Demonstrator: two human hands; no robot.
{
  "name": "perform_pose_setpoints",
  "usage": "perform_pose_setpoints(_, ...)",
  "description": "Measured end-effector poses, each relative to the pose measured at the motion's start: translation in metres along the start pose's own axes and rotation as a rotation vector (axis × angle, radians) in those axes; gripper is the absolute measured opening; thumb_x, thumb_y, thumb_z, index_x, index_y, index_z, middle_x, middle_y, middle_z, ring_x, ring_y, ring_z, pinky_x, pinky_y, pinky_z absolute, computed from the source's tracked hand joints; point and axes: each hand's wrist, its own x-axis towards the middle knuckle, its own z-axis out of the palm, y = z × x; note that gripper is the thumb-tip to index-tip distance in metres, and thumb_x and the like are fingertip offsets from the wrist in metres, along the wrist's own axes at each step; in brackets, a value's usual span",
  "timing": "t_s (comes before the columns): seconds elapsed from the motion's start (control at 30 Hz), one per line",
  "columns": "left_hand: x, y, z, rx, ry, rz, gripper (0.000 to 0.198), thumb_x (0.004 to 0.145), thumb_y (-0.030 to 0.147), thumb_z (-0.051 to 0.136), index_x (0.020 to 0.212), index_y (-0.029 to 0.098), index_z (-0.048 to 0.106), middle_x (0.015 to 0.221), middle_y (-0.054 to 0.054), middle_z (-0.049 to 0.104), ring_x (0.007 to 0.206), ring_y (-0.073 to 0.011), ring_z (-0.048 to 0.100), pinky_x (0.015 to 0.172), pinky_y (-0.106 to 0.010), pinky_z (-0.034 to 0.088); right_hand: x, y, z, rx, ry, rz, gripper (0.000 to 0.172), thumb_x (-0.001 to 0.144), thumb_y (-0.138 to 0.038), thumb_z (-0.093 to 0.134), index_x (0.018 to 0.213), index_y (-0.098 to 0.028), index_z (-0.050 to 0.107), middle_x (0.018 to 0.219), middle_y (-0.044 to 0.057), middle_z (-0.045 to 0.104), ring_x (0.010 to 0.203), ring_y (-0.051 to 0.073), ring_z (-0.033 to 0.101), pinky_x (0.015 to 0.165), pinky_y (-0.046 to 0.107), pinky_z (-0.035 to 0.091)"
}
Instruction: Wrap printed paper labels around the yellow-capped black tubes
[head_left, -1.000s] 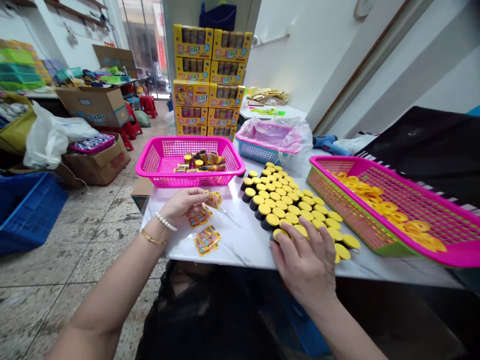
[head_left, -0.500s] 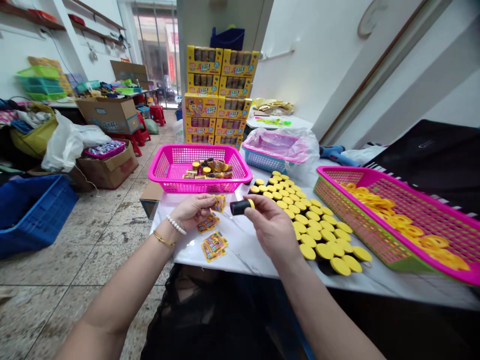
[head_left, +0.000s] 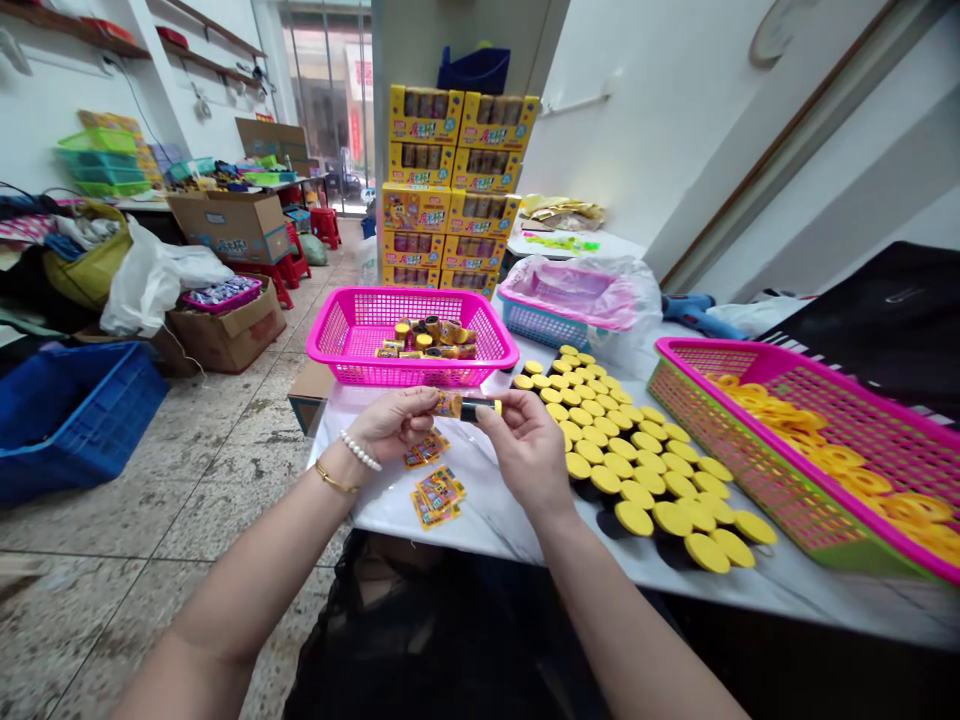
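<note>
Over the white table, my left hand point(head_left: 391, 422) pinches a printed yellow label sleeve point(head_left: 448, 404) between thumb and fingers. My right hand point(head_left: 529, 452) grips a small black cylinder point(head_left: 469, 409) by its yellow-capped end, held level. The sleeve meets the cylinder's free end; whether it goes around it I cannot tell. Below my left hand lie flat printed sleeves in two small piles, the nearer pile point(head_left: 437, 496) close to the table edge. Right of my right hand stand many black cylinders with yellow tops point(head_left: 619, 447), packed in rows.
A pink basket point(head_left: 337, 372) with several wrapped cylinders stands behind my hands. Another pink basket point(head_left: 757, 352) with yellow rings is at right. Farther back are a plastic-lined blue basket point(head_left: 555, 325) and stacked yellow boxes point(head_left: 420, 215). A blue crate point(head_left: 82, 420) sits on the floor at left.
My hands have come together, bringing the sleeve against the black cylinder's end; a gap showed between them before. The view has shifted slightly.
</note>
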Motion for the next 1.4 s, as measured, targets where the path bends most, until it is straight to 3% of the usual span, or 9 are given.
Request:
perform_pose_setpoints(0.27,-0.002,-0.003,0.002,0.095,0.014,0.046,0.034,0.064,0.028,0.09,0.079,0.009,0.066,0.068,-0.001,0.062,0.044,-0.0002,0.04,0.036,-0.012,0.018,-0.002,0.002,0.004,-0.036,-0.074,0.007,0.039,0.075,-0.047,0.08,0.09,-0.023,0.054,0.077,-0.001,0.072,0.069,0.016,0.069,0.07,0.03,0.059)
perform_pose_setpoints(0.63,0.0,-0.007,0.003,0.278,-0.017,0.103,0.045,0.061,0.047,0.091,0.075,0.01,0.069,0.058,0.002,0.054,0.042,-0.0009,0.034,0.039,-0.018,0.014,-0.007,0.015,0.004,-0.149,0.059,-0.149,0.036,0.08,-0.048,0.078,0.093,-0.023,0.055,0.076,-0.003,0.065,0.066,0.012,0.063,0.064,0.025,0.052)
perform_pose_setpoints(0.83,-0.001,-0.009,0.005,0.264,0.063,0.097,0.044,0.059,0.04,0.093,0.084,0.011,0.072,0.067,-0.001,0.062,0.051,-0.0038,0.047,0.045,-0.017,0.029,0.001,0.022,0.001,-0.112,0.131,-0.091,0.042,0.078,-0.054,0.077,0.09,-0.022,0.052,0.07,-0.005,0.061,0.062,0.013,0.061,0.06,0.027,0.053)
perform_pose_setpoints(0.93,-0.001,-0.008,0.004,0.275,0.071,0.126,0.042,0.06,0.042,0.091,0.079,0.011,0.071,0.063,0.0,0.061,0.049,-0.004,0.045,0.044,-0.017,0.028,0.002,0.022,-0.001,-0.142,0.133,-0.116,0.04,0.076,-0.05,0.079,0.09,-0.022,0.054,0.073,-0.005,0.059,0.065,0.013,0.06,0.063,0.027,0.051)
perform_pose_setpoints(1.03,0.0,-0.008,0.003,0.299,0.122,0.206,0.045,0.059,0.047,0.092,0.073,0.011,0.068,0.057,0.002,0.056,0.046,-0.0029,0.042,0.042,-0.017,0.026,0.0,0.019,-0.003,-0.124,0.102,-0.121,0.037,0.072,-0.042,0.083,0.088,-0.022,0.057,0.077,-0.004,0.06,0.068,0.012,0.06,0.066,0.027,0.051)
perform_pose_setpoints(1.13,-0.002,-0.006,0.004,0.276,0.169,0.294,0.05,0.056,0.046,0.094,0.084,0.013,0.069,0.069,0.001,0.064,0.053,-0.0052,0.053,0.048,-0.017,0.039,-0.001,0.013,-0.002,-0.079,0.032,-0.1,0.036,0.069,-0.038,0.085,0.088,-0.023,0.058,0.08,-0.003,0.061,0.073,0.014,0.061,0.07,0.028,0.054)
perform_pose_setpoints(1.23,-0.006,-0.003,0.006,0.278,-0.004,0.24,0.059,0.056,0.04,0.095,0.103,0.015,0.069,0.092,-0.005,0.071,0.073,-0.0139,0.067,0.062,-0.024,0.052,0.002,0.002,-0.002,-0.096,-0.088,-0.123,0.034,0.069,-0.036,0.085,0.091,-0.024,0.061,0.086,-0.001,0.064,0.079,0.016,0.064,0.074,0.031,0.057)
perform_pose_setpoints(1.3,-0.008,-0.002,0.006,0.305,-0.101,0.21,0.057,0.057,0.037,0.095,0.103,0.014,0.069,0.089,-0.005,0.072,0.07,-0.0138,0.067,0.064,-0.027,0.053,0.008,-0.006,-0.002,-0.201,-0.183,-0.17,0.032,0.07,-0.034,0.084,0.095,-0.024,0.066,0.095,0.002,0.066,0.083,0.018,0.065,0.076,0.033,0.058)
perform_pose_setpoints(1.4,-0.007,-0.002,0.004,0.315,-0.049,0.265,0.05,0.057,0.037,0.095,0.092,0.012,0.07,0.075,-0.002,0.068,0.06,-0.0095,0.062,0.062,-0.024,0.049,0.018,-0.016,-0.004,-0.397,-0.325,-0.236,0.029,0.075,-0.03,0.079,0.102,-0.024,0.071,0.098,0.004,0.067,0.083,0.018,0.065,0.075,0.034,0.058)
